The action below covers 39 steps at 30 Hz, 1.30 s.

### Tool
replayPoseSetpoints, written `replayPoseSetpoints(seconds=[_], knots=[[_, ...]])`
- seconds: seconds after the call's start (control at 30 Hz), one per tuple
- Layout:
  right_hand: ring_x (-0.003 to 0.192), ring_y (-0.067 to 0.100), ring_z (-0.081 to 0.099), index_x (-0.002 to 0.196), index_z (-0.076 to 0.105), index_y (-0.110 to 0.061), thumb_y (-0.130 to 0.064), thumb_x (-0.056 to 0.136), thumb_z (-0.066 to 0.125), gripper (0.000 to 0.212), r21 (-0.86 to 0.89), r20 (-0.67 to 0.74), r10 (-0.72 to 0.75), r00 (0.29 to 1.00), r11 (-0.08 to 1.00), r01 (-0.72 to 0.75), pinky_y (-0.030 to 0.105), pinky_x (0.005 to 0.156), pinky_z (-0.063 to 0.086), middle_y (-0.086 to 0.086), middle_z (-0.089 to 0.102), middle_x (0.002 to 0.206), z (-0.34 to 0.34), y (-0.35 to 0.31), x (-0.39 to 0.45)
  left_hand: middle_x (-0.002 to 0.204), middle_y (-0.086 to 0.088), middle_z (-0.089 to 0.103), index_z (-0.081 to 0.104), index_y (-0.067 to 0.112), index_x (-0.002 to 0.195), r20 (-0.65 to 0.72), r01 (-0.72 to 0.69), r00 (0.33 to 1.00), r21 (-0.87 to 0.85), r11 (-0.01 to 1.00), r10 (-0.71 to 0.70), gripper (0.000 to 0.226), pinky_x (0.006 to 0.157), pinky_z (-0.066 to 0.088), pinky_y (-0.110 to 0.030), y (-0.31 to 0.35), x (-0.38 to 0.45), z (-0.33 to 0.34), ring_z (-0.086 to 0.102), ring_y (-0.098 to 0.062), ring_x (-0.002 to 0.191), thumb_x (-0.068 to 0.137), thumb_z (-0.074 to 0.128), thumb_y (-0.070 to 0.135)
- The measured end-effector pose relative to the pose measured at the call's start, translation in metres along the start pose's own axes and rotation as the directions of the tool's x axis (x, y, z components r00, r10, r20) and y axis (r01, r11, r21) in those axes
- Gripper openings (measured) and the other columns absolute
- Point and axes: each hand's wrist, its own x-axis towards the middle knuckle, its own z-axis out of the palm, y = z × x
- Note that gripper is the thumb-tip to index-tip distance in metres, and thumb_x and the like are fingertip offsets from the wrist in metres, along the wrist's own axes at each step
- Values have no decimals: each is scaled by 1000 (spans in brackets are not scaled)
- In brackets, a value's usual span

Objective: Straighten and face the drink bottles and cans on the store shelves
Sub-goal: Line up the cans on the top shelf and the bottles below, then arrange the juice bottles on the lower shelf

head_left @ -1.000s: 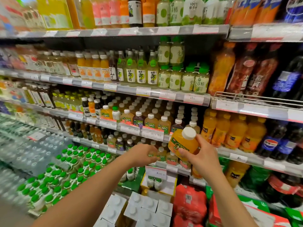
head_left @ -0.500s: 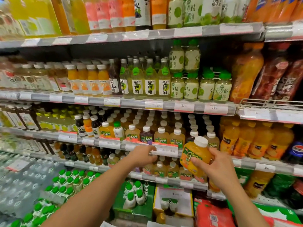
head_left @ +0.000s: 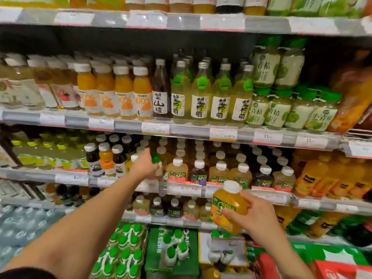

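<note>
The right hand (head_left: 254, 216) holds an orange bottle (head_left: 228, 208) clear of the shelving, fingers curled round its body, white cap tilted up and left, label partly turned toward the camera. Half a second ago this bottle sat higher, level with the NFC row (head_left: 221, 174); it is now lower, in front of the price rail (head_left: 185, 188) and the shelf below. The left hand (head_left: 144, 165) has left that rail and reached up onto the middle shelf, where it closes on a green-capped bottle (head_left: 156, 164) standing among white-capped ones at the left end of the NFC row. Thumb and fingers wrap the bottle's shoulder; the exact contact is partly hidden behind the hand. Judgement: the green cap looks like a stray product in this facing, so the step in hand is probably pulling or turning that bottle, with the orange bottle parked in the right hand until a slot is available. The front NFC bottles stand upright with labels forward. On the shelf above, the lemon bottles (head_left: 199, 101) face forward too, so the work looks confined to the left end of the middle shelf. Risk: neighbouring bottles stand touching the green-capped one, and lifting it out may topple them. The view is motion-blurred at the edges; far-left stock cannot be read.
</note>
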Motion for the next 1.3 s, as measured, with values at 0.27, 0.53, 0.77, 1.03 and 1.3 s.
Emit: replayPoseSetpoints(seconds=[0.27,0.53,0.77,1.03,1.3], knots=[[76,-3,66,109,64,-39,-70,62,76,58,-113,9,50,999,992,-49,30,76,56,-19,71,86,30,-21,16,135,-16,58,45,8,140,80,-50,996,86,995,43,60,93,50,-40,-15,41,13,58,-33,120,93,68,39],[86,-3,63,113,57,-42,-53,69,86,54,-110,40,25,999,994,-20,27,77,54,-24,66,98,48,-51,46,119,-7,62,60,14,120,-69,-63,995,81,995,69,55,82,55,-40,-23,40,26,63,-27,104,86,70,57],[85,0,64,106,63,-40,-61,68,85,48,-95,42,-121,992,988,124,27,72,51,-21,69,94,72,-96,112,106,3,65,66,21,116,-332,-294,920,-236,926,208,43,82,48,-37,-45,-2,-21,55,-18,99,86,72,51],[103,11,60,123,63,-26,-53,70,87,64,-138,184,-202,962,964,228,32,90,51,-13,64,110,132,-135,187,93,12,67,62,36,107,-302,-233,949,-490,840,88,29,73,51,-32,-98,-70,-52,62,-5,85,85,76,47],[92,14,61,96,56,-40,-55,78,80,33,-320,341,-183,922,900,297,31,77,44,-17,61,92,171,-140,221,92,14,69,64,38,108,-287,-164,958,-607,778,-22,29,77,54,-35,-123,-111,-29,64,-5,85,84,77,47]])
